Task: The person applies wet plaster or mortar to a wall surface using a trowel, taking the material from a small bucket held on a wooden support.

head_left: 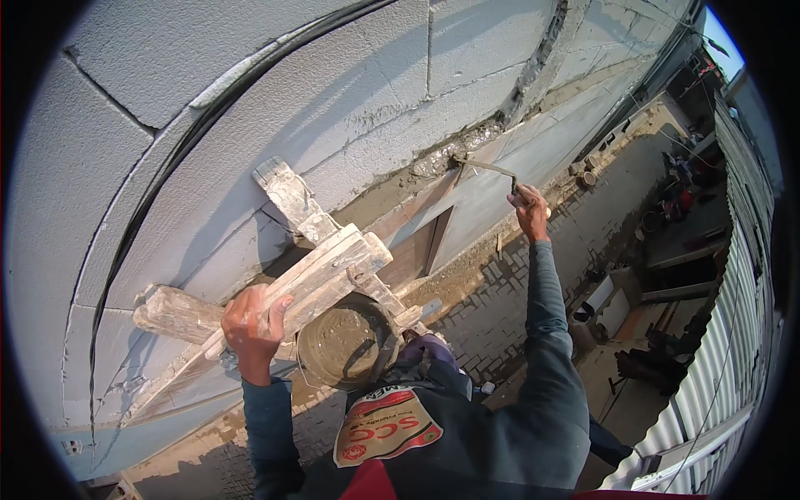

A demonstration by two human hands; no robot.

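Note:
At the left, my left hand point(254, 329) is closed round the end of a mortar-stained wooden plank point(329, 271), part of a rough timber frame against the wall. My right hand point(531, 212) holds a trowel point(493, 169) out to the right by its handle. The trowel's far end touches a strip of wet grey mortar point(435, 160) along a ledge at the foot of the block wall point(358, 100). Below the planks stands a round bucket point(302, 357) with grey mortar point(340, 340) inside; the timbers and my body partly cover it.
Black cables point(137, 208) run down the wall at the left. More timber point(175, 312) juts out beside my left hand. Far below lies a paved lane point(492, 304), with a corrugated metal roof point(708, 392) along its right side. Assorted items stand beneath that roof.

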